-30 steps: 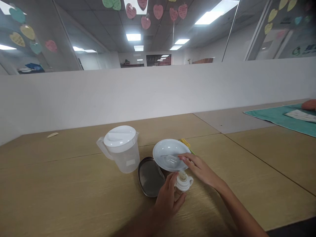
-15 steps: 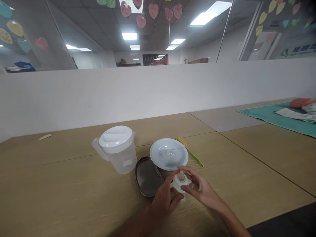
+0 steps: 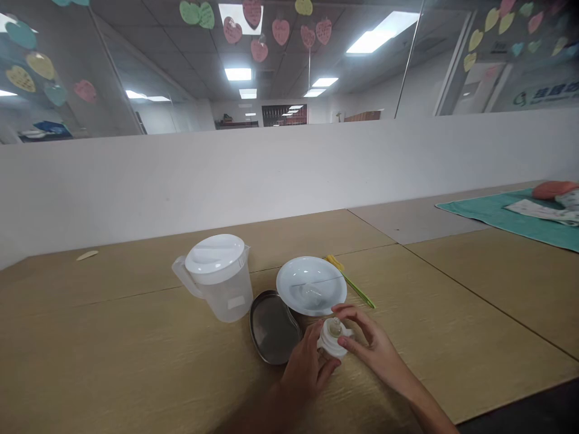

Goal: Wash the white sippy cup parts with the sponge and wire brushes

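A baby bottle (image 3: pixel 333 346) with a clear teat, a white collar and side handles is between my hands, above the table's near part. My left hand (image 3: pixel 307 361) wraps round it from the left, thumb low on the near side. From the right, my right hand (image 3: pixel 368 346) holds the collar, its thumb against the near edge and its fingers arched behind the teat. The bottle's lower part is mostly hidden by my left hand. Just beyond lies a white bowl (image 3: pixel 294 302) with a small clear piece in it. Left of my hands is a dark metal kidney-shaped tray (image 3: pixel 274 331).
A clear lidded pitcher (image 3: pixel 226 295) stands behind the tray. A brush with a yellow head and green handle (image 3: pixel 359 292) lies right of the bowl. At the far right, folded cloths rest on a teal mat (image 3: pixel 493 208). A white wall (image 3: pixel 271 175) backs the wooden table.
My right fingers have loosened and spread a little from the bottle's collar. The bottle sits slightly farther right in view. The whole scene has shifted a little downward as the camera tilted.
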Demonstrator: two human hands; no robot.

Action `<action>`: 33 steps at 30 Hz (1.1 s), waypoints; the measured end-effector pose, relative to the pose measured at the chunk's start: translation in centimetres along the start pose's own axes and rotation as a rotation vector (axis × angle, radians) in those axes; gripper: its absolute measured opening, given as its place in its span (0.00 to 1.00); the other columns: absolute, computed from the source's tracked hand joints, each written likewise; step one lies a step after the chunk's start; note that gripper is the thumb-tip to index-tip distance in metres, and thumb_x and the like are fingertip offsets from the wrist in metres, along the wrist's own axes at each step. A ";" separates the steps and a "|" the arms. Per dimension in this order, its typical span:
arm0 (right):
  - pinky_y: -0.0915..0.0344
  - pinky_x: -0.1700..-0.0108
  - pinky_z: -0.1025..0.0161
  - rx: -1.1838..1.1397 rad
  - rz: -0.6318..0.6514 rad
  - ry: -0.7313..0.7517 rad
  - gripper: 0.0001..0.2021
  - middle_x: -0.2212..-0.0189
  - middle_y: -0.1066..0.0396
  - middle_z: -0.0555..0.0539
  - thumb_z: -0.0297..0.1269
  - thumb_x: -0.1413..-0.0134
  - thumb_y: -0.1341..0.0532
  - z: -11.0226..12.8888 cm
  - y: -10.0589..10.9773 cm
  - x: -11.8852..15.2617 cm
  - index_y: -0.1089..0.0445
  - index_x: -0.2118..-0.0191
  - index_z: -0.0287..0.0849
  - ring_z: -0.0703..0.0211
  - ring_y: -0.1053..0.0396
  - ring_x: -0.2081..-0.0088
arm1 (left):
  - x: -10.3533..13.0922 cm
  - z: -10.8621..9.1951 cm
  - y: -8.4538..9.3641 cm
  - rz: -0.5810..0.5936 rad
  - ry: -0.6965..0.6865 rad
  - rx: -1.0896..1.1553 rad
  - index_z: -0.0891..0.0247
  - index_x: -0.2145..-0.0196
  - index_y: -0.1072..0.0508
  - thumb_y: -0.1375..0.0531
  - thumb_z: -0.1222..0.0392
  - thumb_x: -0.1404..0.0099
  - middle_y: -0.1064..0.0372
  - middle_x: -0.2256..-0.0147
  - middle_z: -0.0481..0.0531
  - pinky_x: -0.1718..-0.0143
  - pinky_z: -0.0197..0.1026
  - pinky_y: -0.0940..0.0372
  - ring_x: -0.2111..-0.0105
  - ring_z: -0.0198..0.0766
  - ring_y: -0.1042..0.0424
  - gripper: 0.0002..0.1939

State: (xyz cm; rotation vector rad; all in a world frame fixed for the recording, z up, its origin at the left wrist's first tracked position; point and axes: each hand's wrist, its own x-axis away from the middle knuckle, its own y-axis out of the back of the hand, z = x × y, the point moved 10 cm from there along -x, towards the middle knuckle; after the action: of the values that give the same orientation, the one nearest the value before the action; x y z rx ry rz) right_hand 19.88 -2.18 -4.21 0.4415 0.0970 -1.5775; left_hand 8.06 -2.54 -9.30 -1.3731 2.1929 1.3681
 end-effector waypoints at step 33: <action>0.35 0.64 0.64 -0.362 -0.013 0.244 0.07 0.66 0.26 0.49 0.40 0.50 0.37 13.0 1.1 -9.9 0.32 0.65 0.46 0.59 0.30 0.63 | -8.7 -2.8 9.4 -0.572 0.264 0.318 0.62 0.48 0.38 0.46 0.55 0.36 0.35 0.51 0.56 0.51 0.43 0.39 0.52 0.41 0.35 0.20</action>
State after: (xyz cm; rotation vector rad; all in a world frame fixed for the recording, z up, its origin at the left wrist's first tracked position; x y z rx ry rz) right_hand 18.02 2.82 11.27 0.3455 0.5640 -1.4740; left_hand 6.09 1.61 2.93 -1.9207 1.8229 0.6401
